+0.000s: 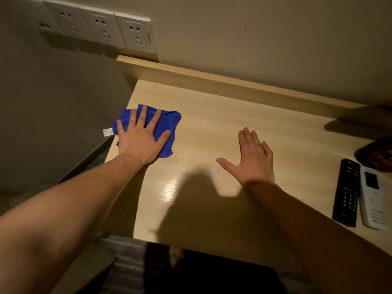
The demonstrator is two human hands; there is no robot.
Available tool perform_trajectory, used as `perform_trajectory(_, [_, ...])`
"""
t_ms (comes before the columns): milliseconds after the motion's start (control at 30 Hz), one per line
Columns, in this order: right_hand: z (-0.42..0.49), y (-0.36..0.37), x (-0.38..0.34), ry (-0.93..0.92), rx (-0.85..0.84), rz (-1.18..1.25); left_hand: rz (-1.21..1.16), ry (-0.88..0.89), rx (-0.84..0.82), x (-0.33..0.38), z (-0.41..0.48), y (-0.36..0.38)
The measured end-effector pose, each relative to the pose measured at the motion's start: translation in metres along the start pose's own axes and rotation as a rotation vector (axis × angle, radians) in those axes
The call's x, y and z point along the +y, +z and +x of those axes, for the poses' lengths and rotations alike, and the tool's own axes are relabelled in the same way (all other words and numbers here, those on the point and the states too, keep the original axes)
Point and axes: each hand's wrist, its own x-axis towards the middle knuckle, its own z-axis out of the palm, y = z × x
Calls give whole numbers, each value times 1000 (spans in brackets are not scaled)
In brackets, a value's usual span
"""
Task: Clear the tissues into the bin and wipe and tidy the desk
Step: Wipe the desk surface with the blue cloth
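Observation:
A folded blue cloth (pixel 169 122) with a small white label lies at the left edge of the light wooden desk (pixel 233 115). My left hand (pixel 141 137) presses flat on the cloth with its fingers spread and straight. My right hand (pixel 252 158) rests flat on the bare desk top in the middle, fingers straight, holding nothing. No tissues or bin are in view.
A black remote (pixel 346 193) and a white remote (pixel 373 198) lie side by side at the desk's right. A dark object (pixel 374 154) sits behind them. A wooden ledge (pixel 212 77) runs along the wall; wall sockets (pixel 101 28) are above left.

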Motion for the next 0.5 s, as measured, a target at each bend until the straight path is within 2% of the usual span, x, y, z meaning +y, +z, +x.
perform_trajectory(500, [-12,9,1,-33,57,9,-28,-63,28,-26,-165,29])
